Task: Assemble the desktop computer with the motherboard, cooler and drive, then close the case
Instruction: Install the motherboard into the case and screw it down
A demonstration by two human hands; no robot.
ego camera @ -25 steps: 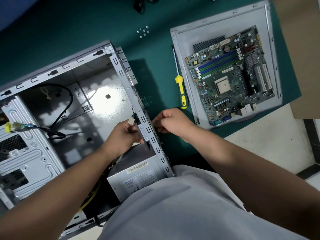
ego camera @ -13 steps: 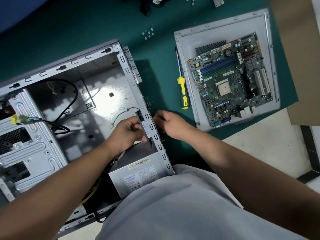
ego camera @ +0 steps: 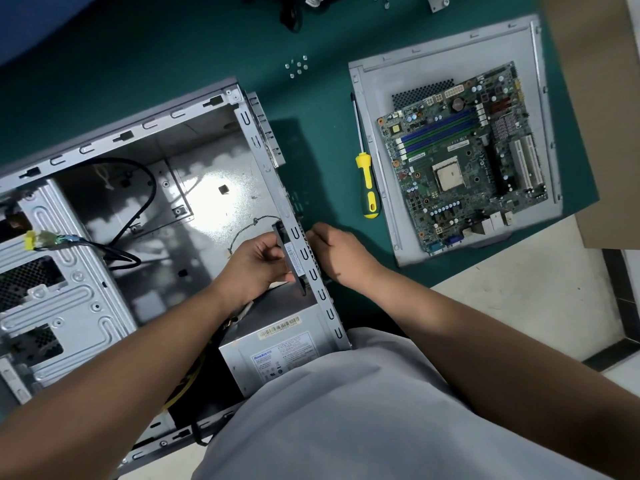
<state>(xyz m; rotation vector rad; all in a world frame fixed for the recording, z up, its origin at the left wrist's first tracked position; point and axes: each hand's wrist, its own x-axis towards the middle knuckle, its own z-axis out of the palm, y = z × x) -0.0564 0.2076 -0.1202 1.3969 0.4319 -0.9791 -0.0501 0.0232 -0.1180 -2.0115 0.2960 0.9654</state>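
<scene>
The open grey computer case lies on its side on the green mat. Inside it, my left hand grips a flat black fan held against the inner face of the rear wall. A thin wire runs from the fan across the case floor. My right hand is curled against the outside of that wall, fingertips hidden behind it. The motherboard lies on the removed grey side panel to the right.
A yellow-handled screwdriver lies between case and panel. Several loose screws sit above it on the mat. The power supply sits in the case's near corner, black cables cross the interior, and a cardboard box stands far right.
My left hand has shifted its hold on the fan, whose wire now shows on the case floor. Both hands stay at the rear wall; my view has drifted slightly.
</scene>
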